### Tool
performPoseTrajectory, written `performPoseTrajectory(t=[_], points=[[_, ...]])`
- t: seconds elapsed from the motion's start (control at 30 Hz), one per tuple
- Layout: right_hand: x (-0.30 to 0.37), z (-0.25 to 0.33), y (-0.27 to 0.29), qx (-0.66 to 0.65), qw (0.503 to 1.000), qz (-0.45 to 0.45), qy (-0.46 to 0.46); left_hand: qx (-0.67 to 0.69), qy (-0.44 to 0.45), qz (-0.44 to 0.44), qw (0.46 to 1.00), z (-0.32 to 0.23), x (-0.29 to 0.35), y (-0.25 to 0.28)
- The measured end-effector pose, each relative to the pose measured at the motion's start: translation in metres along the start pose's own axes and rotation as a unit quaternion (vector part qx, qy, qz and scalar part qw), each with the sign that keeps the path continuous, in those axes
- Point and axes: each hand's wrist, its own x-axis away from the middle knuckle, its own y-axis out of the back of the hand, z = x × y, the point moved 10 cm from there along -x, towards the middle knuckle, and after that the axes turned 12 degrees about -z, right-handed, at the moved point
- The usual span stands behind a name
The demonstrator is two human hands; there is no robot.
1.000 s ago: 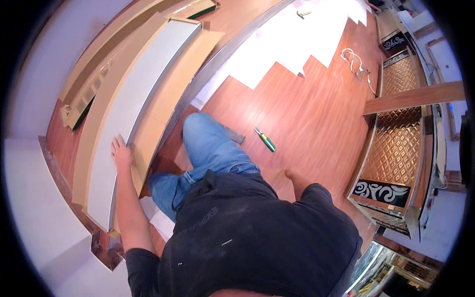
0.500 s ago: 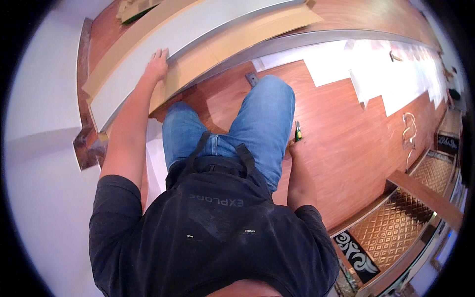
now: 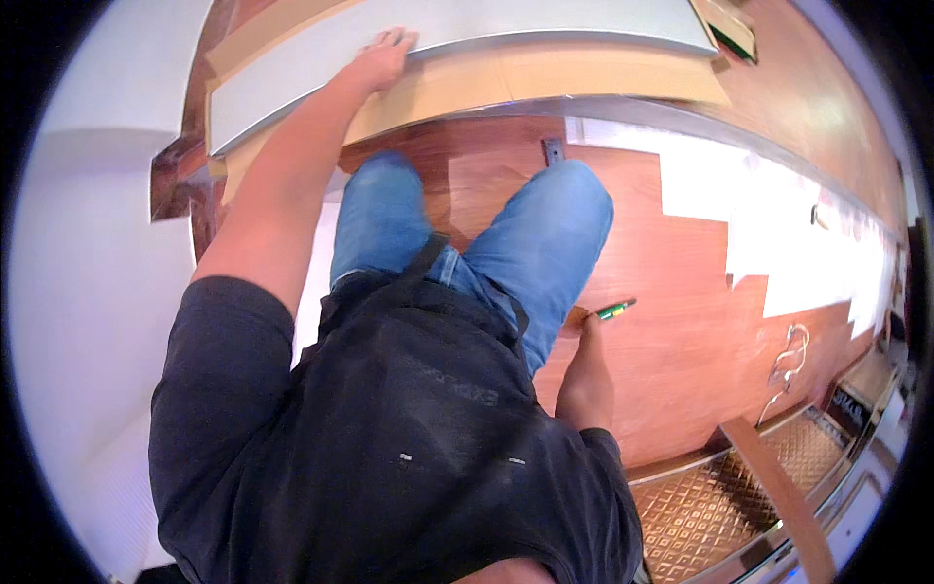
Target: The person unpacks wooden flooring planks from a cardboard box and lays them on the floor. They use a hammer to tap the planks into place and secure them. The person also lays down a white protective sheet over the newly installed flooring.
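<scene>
Left hand (image 3: 385, 60) open atop pale panel (image 3: 486, 19), right hand (image 3: 589, 322) closed around green tool (image 3: 617, 310).

"What does the right hand (image 3: 588, 321) hide?"
"The rear end of the green-handled tool (image 3: 614, 310); its tip is too small to make out."
"And the edges?"
"The top cuts off the pale panel (image 3: 545, 18) and cardboard (image 3: 467, 86); the bottom, the gold-patterned panel (image 3: 686, 521)."

This is looking like a room under renovation: the wood floor (image 3: 671, 375) is ending in steps against white sheeting (image 3: 715, 200) at right, an open carton (image 3: 584, 80) is lying on the far side, and gold panels (image 3: 681, 514) are showing near right.
</scene>
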Motion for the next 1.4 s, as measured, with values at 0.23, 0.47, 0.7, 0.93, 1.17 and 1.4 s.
performPoseTrajectory(t=[0.23, 0.47, 0.7, 0.93, 1.17, 1.4], points=[[-0.004, 0.005, 0.028, -0.084, 0.995, -0.045, 0.011, 0.044, 0.005, -0.069, 0.997, 0.014, 0.012, 0.019], [0.052, 0.127, 0.117, -0.265, 0.915, -0.220, 0.211, 0.102, 0.085, -0.103, 0.986, 0.038, 0.056, 0.015], [0.316, 0.385, 0.159, 0.057, 0.749, -0.179, 0.635, 0.124, 0.074, -0.273, 0.951, 0.012, 0.030, 0.023], [0.348, 0.395, 0.147, 0.168, 0.663, -0.113, 0.721, 0.046, 0.119, -0.183, 0.975, 0.017, 0.015, -0.009], [0.358, 0.373, 0.142, 0.117, 0.652, -0.044, 0.748, 0.033, 0.105, -0.192, 0.975, 0.006, 0.019, -0.013], [0.306, 0.401, 0.139, -0.099, 0.734, -0.065, 0.669, 0.023, 0.090, -0.207, 0.974, 0.010, 0.018, -0.011]])
